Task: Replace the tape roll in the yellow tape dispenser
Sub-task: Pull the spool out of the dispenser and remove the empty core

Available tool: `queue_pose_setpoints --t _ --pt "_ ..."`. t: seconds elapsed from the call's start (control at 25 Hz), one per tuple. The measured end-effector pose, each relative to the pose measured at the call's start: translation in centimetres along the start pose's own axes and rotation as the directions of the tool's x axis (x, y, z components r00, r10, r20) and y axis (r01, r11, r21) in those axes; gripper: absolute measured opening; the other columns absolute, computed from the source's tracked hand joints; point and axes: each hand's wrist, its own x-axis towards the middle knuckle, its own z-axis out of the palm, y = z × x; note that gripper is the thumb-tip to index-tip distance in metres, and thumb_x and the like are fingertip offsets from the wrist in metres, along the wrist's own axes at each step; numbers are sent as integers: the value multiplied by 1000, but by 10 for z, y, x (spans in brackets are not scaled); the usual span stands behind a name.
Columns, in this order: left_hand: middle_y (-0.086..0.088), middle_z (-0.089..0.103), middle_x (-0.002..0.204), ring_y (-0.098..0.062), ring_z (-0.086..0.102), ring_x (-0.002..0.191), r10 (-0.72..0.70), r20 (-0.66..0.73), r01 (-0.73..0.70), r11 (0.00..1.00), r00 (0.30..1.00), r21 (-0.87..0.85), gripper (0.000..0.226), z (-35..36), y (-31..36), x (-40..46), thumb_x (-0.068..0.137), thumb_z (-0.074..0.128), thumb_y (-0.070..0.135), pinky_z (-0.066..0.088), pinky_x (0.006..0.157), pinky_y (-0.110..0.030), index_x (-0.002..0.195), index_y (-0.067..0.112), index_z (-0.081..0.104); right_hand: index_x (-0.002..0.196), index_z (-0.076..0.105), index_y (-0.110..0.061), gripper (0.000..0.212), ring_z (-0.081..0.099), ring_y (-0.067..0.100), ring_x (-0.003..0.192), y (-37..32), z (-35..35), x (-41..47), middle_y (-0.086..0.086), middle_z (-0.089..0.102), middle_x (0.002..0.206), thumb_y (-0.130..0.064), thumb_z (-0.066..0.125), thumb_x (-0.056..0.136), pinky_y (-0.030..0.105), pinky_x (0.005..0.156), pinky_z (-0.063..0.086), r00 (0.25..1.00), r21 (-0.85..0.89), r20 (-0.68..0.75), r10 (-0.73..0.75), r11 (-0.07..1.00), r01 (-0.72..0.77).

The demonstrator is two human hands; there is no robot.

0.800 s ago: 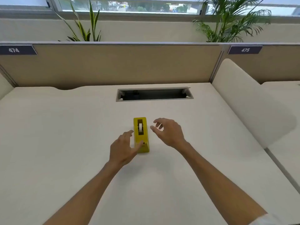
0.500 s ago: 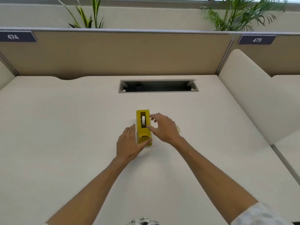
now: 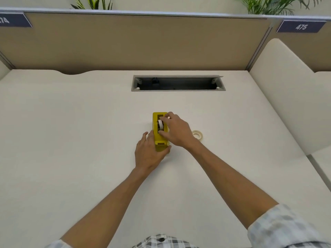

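Yellow tape dispenser sits mid-tabletop, cutter end toward the person. White tape roll is seated upright in its slot, not yet lifted out. Right hand reaches over from 3 o'clock; its grip pinches that roll, fingertips at the far edge, thumb at the near. Left hand braces the dispenser's near end from 7 o'clock, grip pressed against the body. Spare roll lies flat at 3 o'clock, near the dispenser but apart, untouched.

Judgement: early stage. Old roll removal just beginning; swap and reseating all remain.

Count: one dispenser, two rolls, two hands.
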Motion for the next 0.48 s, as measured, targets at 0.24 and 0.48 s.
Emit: queue_pose_setpoints --t 0.24,0.48 --pt "-8 51 141 -31 46 130 1 -4 -1 1000 1000 23 84 5 -2 1 74 63 66 45 100 -49 138 16 41 136 49 -20 53 53 23 114 2 -2 8 3 46 138 -39 60 89 38 84 51 999 -25 36 -18 999 19" --pt "-10 45 147 -30 40 136 -6 1 6 1000 1000 31 90 5 -1 0 74 62 68 40 106 -47 142 16 37 129 56 -19 43 56 22 109 3 -5 15 2 51 134 -37 60 90 36 81 50 1000 -37 10 -27 999 27"
